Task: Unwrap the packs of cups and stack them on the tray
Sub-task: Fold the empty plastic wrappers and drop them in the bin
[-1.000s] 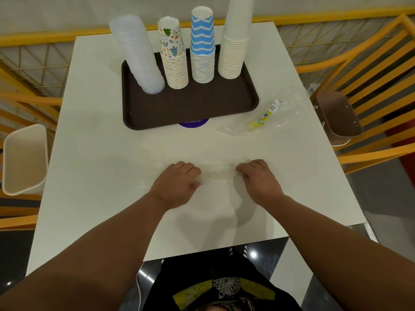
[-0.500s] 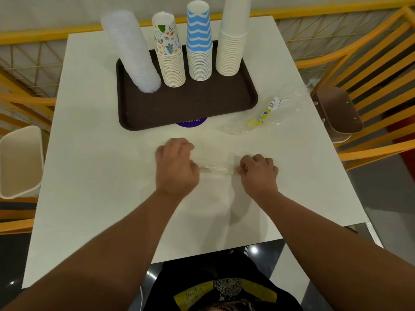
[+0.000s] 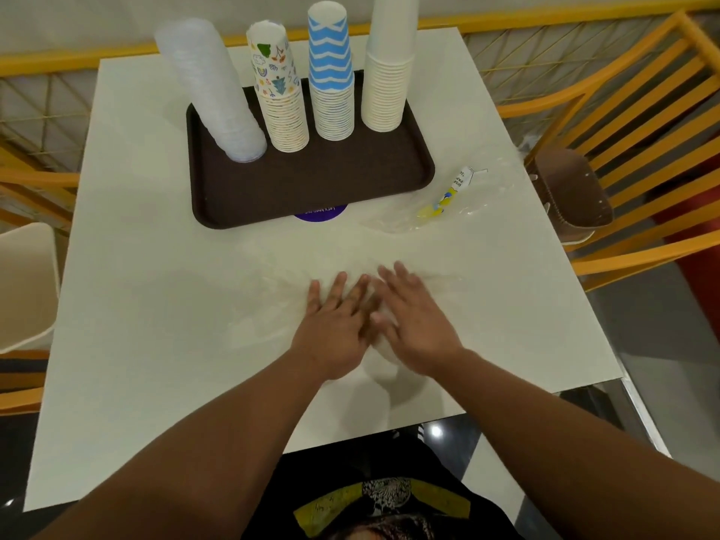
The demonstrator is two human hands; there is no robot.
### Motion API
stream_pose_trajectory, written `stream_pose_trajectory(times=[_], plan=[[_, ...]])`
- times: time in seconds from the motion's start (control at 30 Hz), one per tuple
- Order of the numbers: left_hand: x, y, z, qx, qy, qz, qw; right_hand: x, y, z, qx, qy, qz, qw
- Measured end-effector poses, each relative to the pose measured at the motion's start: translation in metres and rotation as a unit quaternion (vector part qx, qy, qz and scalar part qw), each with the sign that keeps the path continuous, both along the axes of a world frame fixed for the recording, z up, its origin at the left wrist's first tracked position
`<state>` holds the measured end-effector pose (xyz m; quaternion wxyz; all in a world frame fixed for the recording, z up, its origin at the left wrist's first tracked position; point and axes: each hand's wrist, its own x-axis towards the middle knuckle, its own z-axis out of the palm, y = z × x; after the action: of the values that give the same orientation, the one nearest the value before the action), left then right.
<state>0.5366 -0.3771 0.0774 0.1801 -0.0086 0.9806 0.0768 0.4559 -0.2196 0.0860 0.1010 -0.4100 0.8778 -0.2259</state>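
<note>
Four cup stacks (image 3: 335,72) stand unwrapped on the tray (image 3: 311,185), seemingly done; left hand (image 3: 335,325) and right hand (image 3: 413,317) press flat-fingered on a wrapper (image 3: 272,305).

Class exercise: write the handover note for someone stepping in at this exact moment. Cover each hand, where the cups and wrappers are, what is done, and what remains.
Left hand and right hand: both open, flat on a clear wrapper on the table.
Four cup stacks stand on the tray: clear, patterned, blue zigzag, white.
Another empty wrapper lies right of the tray.
Done: all visible cups unwrapped and stacked.
Left: probably only clearing the wrappers.
</note>
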Motion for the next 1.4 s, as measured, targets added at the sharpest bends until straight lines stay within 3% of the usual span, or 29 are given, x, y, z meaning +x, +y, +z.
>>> stream_pose_trajectory(times=[0.1, 0.27, 0.37, 0.47, 0.57, 0.67, 0.77, 0.9, 1.0, 1.1, 1.2, 1.27, 1.3, 1.37, 1.4], plan=[[0.012, -0.019, -0.003, -0.01, 0.015, -0.002, 1.0, 0.009, 0.003, -0.014, 0.102, -0.041, 0.003, 0.994], [0.064, -0.091, -0.005, -0.055, 0.042, 0.07, 0.995, 0.007, -0.001, -0.01, 0.155, -0.038, 0.018, 0.987], [0.058, -0.09, 0.013, -0.068, 0.046, 0.124, 0.989, 0.009, -0.001, -0.012, 0.161, -0.036, 0.018, 0.986], [0.03, -0.058, 0.02, -0.059, 0.133, 0.071, 0.987, 0.009, -0.001, -0.014, 0.145, -0.029, 0.018, 0.989], [0.011, -0.029, 0.014, -0.013, 0.144, -0.018, 0.989, 0.008, 0.002, -0.017, 0.126, -0.027, 0.023, 0.991], [-0.001, -0.017, 0.011, -0.032, 0.134, -0.004, 0.99, 0.007, 0.004, -0.016, 0.086, -0.04, 0.021, 0.995], [-0.01, -0.017, 0.013, -0.047, 0.126, 0.005, 0.991, 0.008, 0.012, -0.005, -0.023, 0.019, 0.044, 0.999], [-0.021, -0.024, 0.029, 0.076, 0.128, 0.112, 0.983, 0.014, 0.034, -0.005, -0.1, 0.107, 0.124, 0.981], [-0.021, -0.029, 0.047, 0.232, 0.12, 0.235, 0.936, 0.004, 0.038, -0.003, -0.113, 0.134, 0.081, 0.981], [-0.024, -0.038, 0.063, 0.315, 0.065, 0.343, 0.883, -0.006, 0.036, 0.0, -0.084, 0.178, 0.078, 0.977], [-0.029, -0.053, 0.081, 0.415, 0.035, 0.443, 0.794, -0.01, 0.035, 0.004, -0.032, 0.125, 0.042, 0.991], [-0.03, -0.06, 0.092, 0.51, -0.01, 0.464, 0.724, -0.009, 0.021, 0.018, -0.033, 0.011, -0.05, 0.998], [-0.03, -0.062, 0.097, 0.554, -0.029, 0.464, 0.691, -0.01, 0.01, 0.029, -0.05, -0.094, -0.106, 0.989], [-0.03, -0.063, 0.103, 0.62, -0.054, 0.469, 0.627, -0.014, -0.015, 0.053, -0.112, -0.346, -0.133, 0.922], [-0.031, -0.064, 0.105, 0.639, -0.06, 0.479, 0.599, -0.017, -0.026, 0.06, -0.142, -0.395, -0.118, 0.9]])
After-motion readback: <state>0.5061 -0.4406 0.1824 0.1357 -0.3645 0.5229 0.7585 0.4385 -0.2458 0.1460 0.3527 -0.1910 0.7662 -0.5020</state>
